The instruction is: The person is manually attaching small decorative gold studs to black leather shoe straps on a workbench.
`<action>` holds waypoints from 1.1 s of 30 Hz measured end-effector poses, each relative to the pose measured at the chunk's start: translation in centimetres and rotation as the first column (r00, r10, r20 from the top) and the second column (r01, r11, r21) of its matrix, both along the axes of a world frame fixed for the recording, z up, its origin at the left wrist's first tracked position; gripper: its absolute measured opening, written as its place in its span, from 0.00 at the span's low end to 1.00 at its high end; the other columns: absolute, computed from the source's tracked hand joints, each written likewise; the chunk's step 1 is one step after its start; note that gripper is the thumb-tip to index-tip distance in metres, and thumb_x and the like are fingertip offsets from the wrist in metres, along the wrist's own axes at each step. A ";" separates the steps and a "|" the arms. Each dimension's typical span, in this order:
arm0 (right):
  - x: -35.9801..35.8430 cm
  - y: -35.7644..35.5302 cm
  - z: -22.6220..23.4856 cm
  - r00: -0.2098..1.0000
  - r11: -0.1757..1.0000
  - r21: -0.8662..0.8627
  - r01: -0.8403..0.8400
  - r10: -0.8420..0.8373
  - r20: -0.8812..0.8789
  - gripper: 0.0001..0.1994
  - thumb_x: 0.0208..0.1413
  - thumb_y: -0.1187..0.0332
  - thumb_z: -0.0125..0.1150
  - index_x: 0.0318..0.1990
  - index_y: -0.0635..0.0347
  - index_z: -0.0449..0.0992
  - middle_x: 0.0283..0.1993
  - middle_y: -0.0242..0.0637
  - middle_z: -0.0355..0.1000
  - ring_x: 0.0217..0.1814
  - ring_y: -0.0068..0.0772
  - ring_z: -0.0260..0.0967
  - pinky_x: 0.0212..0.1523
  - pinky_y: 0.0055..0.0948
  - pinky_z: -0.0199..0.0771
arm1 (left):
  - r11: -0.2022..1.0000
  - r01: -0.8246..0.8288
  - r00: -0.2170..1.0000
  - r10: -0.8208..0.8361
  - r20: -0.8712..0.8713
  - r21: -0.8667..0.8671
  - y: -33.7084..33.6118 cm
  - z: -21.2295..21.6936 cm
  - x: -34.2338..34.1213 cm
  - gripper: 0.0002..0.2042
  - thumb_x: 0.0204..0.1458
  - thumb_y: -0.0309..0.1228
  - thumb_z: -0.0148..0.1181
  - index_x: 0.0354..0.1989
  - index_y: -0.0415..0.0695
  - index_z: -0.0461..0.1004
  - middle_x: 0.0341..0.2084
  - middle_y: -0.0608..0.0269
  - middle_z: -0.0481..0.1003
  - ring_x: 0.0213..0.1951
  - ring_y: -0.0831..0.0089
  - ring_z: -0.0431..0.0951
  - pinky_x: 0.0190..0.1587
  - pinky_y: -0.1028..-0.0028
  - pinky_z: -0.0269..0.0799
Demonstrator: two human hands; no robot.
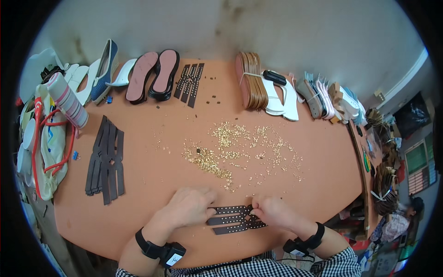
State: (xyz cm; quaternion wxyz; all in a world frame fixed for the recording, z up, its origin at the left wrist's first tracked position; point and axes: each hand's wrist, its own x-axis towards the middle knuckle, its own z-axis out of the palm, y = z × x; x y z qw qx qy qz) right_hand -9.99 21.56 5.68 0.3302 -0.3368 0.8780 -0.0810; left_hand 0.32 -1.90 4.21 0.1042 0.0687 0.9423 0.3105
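Observation:
A dark shoe upper (230, 221) cut into strips and set with rows of small light studs lies flat at the table's near edge. My left hand (191, 205) is closed, its thumb side pressing the left tip of the top strip. At the upper right of the same piece, my right hand (274, 211) has its fingers bent and pinched together on the edge. Whether a stud is between those fingertips is too small to tell. Just beyond both hands, many loose gold studs (207, 161) are scattered over the tabletop.
Stacked plain dark uppers (108, 159) lie left, a studded one (189, 85) farther back. Along the wall stand pink-topped soles (164, 76), a blue wedge shoe (104, 71), bundled brown soles (251, 81) and white pieces (288, 101). A red-handled bag (50, 157) is at the left edge. A person (397, 226) appears far right.

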 end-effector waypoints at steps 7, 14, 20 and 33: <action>-3.0 -2.7 -0.1 0.979 0.948 -0.266 0.175 -0.197 -0.058 0.06 0.53 0.69 0.55 0.35 0.62 0.72 0.32 0.47 0.72 0.37 0.50 0.71 0.38 0.43 0.70 | 1.000 -0.006 0.999 0.006 -0.054 -0.004 0.0 -0.6 -0.1 0.11 0.42 0.36 0.61 0.31 0.44 0.72 0.29 0.61 0.74 0.36 0.60 0.75 0.36 0.63 0.70; -5.3 -5.8 -1.7 0.911 0.937 -0.349 -0.020 -0.127 -0.392 0.06 0.54 0.71 0.52 0.37 0.62 0.71 0.40 0.46 0.71 0.42 0.48 0.70 0.40 0.39 0.70 | 0.999 -0.019 0.995 0.021 -0.096 0.030 -0.1 -1.1 0.2 0.09 0.43 0.35 0.59 0.29 0.44 0.72 0.28 0.59 0.73 0.34 0.58 0.75 0.35 0.62 0.70; -5.6 -6.6 -2.5 0.942 0.950 -0.311 0.011 -0.114 -0.315 0.07 0.54 0.70 0.51 0.36 0.63 0.71 0.40 0.48 0.70 0.42 0.51 0.69 0.43 0.42 0.69 | 0.999 0.002 0.999 0.000 -0.043 0.043 -0.2 -0.6 0.1 0.10 0.45 0.34 0.57 0.29 0.40 0.71 0.29 0.55 0.73 0.36 0.55 0.75 0.37 0.59 0.71; -6.0 -6.4 -1.8 0.964 0.952 -0.306 0.026 -0.105 -0.245 0.06 0.54 0.69 0.51 0.36 0.60 0.71 0.40 0.45 0.69 0.41 0.51 0.69 0.42 0.42 0.70 | 1.000 0.003 0.998 -0.001 -0.069 0.029 -0.3 -0.6 0.1 0.09 0.45 0.34 0.57 0.28 0.40 0.72 0.29 0.56 0.73 0.36 0.56 0.76 0.38 0.59 0.72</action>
